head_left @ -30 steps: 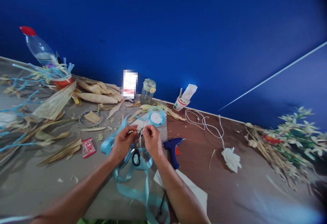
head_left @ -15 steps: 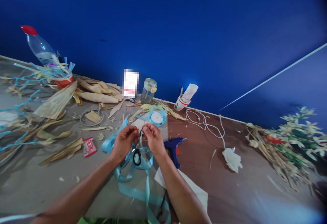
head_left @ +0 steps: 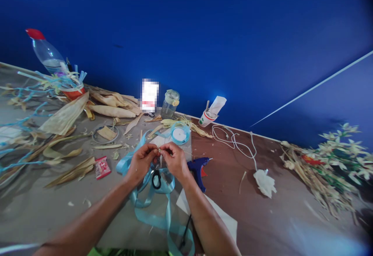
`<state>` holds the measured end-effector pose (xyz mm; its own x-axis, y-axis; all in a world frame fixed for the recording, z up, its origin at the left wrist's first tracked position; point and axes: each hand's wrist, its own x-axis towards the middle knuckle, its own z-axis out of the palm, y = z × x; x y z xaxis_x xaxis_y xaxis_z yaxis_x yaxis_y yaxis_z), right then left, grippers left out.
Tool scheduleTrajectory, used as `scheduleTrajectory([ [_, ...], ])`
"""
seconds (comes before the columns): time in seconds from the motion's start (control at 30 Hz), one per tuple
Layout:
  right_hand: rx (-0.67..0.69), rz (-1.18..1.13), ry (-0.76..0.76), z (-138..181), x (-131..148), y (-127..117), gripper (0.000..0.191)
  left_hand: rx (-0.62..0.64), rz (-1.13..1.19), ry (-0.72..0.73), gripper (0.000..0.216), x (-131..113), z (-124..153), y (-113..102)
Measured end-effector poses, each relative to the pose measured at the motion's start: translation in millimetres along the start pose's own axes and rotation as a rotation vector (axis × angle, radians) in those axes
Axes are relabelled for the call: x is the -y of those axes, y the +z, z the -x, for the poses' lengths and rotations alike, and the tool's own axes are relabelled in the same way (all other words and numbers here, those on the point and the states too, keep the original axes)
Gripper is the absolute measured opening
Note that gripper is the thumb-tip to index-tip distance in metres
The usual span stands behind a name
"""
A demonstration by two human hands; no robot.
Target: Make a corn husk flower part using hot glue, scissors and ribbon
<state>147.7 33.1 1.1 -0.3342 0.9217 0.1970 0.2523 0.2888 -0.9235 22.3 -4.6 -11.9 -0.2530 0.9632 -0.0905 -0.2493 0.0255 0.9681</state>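
Note:
My left hand (head_left: 144, 162) and my right hand (head_left: 174, 159) meet fingertip to fingertip above the table. Both pinch a small pale piece (head_left: 159, 150), perhaps a strip of dry husk, mostly hidden by the fingers. Just under them lie scissors with black handles (head_left: 156, 179), on loops of light blue ribbon (head_left: 151, 218). Beyond the fingertips is the ribbon spool (head_left: 179, 134). A blue glue gun (head_left: 199, 172) rests beside my right wrist, with a white sheet (head_left: 223, 215) partly beneath that forearm.
Dry corn husks (head_left: 112, 111) and a red candy wrapper (head_left: 102, 167) lie to the left. Along the blue wall stand a bottle (head_left: 48, 55), a red cup (head_left: 74, 93), a glass jar (head_left: 169, 104) and a white cup (head_left: 206, 119). A white cable (head_left: 241, 143) and a flower bunch (head_left: 320, 166) are right.
My right hand has turned slightly and its fingers have come closer to the left fingertips. The things on the table stay where they were.

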Motion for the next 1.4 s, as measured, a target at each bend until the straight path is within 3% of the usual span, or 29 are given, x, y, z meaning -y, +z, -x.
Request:
scheduleTrajectory([
  [0.33, 0.017, 0.129, -0.077, -1, 9, -15, 0.009, 0.021, -0.030, 0.014, 0.018, 1, -1, -1],
  [0.57, 0.076, 0.140, 0.014, -4, 3, -17, 0.011, 0.024, -0.051, 0.018, 0.018, 4, -2, -3],
  [0.87, 0.272, 0.540, 0.004, -2, -5, -10, 0.020, 0.027, -0.062, 0.020, 0.021, 0, -5, -5],
  [1.0, 0.219, 0.551, -0.013, -3, 1, -15, 0.027, 0.016, -0.019, 0.001, 0.022, 4, -6, -6],
  [1.17, 0.169, 0.554, 0.022, 6, 10, -47, 0.028, 0.040, 0.031, 0.001, 0.020, 4, -6, -7],
  [1.4, -0.117, 0.792, 0.169, 56, -13, -87, 0.021, 0.033, 0.008, 0.040, 0.020, -2, -4, -5],
])
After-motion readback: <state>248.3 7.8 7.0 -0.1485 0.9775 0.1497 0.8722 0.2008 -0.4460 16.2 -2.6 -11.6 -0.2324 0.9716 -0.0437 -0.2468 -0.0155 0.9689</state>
